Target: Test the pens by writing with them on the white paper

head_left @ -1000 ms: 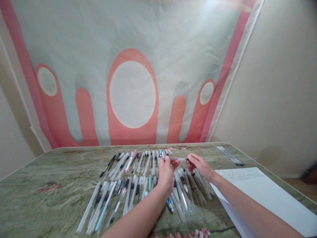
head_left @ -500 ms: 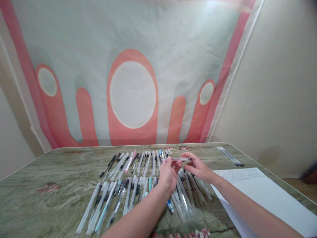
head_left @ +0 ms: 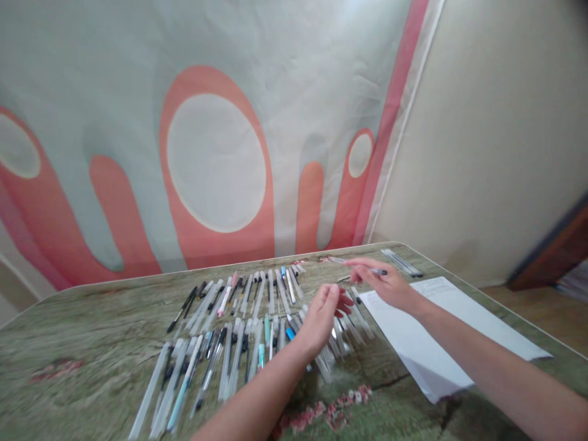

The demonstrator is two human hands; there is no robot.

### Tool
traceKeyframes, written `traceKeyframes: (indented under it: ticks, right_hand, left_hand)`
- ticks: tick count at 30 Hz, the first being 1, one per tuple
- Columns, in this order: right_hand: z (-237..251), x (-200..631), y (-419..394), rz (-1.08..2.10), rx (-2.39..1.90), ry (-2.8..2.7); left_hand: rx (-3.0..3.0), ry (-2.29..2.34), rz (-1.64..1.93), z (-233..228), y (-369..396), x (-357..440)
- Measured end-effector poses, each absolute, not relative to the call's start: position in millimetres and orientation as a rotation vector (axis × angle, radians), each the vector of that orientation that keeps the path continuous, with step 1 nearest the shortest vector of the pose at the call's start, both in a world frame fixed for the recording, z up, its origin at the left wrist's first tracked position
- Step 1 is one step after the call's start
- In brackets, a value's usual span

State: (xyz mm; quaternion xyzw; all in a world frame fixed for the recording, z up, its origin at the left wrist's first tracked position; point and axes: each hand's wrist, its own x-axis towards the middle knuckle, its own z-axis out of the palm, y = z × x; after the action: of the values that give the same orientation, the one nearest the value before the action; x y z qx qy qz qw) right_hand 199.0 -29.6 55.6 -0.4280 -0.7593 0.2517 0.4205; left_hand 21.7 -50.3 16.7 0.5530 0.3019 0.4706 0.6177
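A slim clear pen with a dark end (head_left: pixel 380 271) is pinched in my right hand (head_left: pixel 383 283), held above the table near the top of the paper. My left hand (head_left: pixel 324 311) hovers over the right end of the pen rows, a little below and left of the right hand. Its fingers are loosely curled and apart, with nothing seen between them. Beneath it lie clear-barrelled pens (head_left: pixel 346 335), partly covered by the hand and forearm. A blue-capped pen (head_left: pixel 290 334) shows just left of the wrist.
Two rows of pens spread across the wood-patterned table (head_left: pixel 92 331), among them a pink pen (head_left: pixel 225 297) and a light blue pen (head_left: pixel 180 398). Written-on white paper (head_left: pixel 441 331) lies at the right. Several thin pens (head_left: pixel 401 263) sit together at the back right.
My left hand has let go of the pen and drawn back. The right hand has carried the pen up and right, away from the left. The view has swung right.
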Motion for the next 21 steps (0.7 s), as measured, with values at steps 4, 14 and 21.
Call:
traceKeyframes:
  ticks: [4,14,21]
  right_hand:
    - [29,256,-36,0.498,-1.380,-1.813]
    - [-56,308,-58,0.077,-1.659,-2.000]
    - [-37,292,-60,0.186,-1.593,-1.827]
  left_hand:
    - [2.046,0.713,0.932,24,-78,27]
    - [2.805,0.572,0.492,9,-109,45]
    - [2.859,0.438,0.348,7,-114,44]
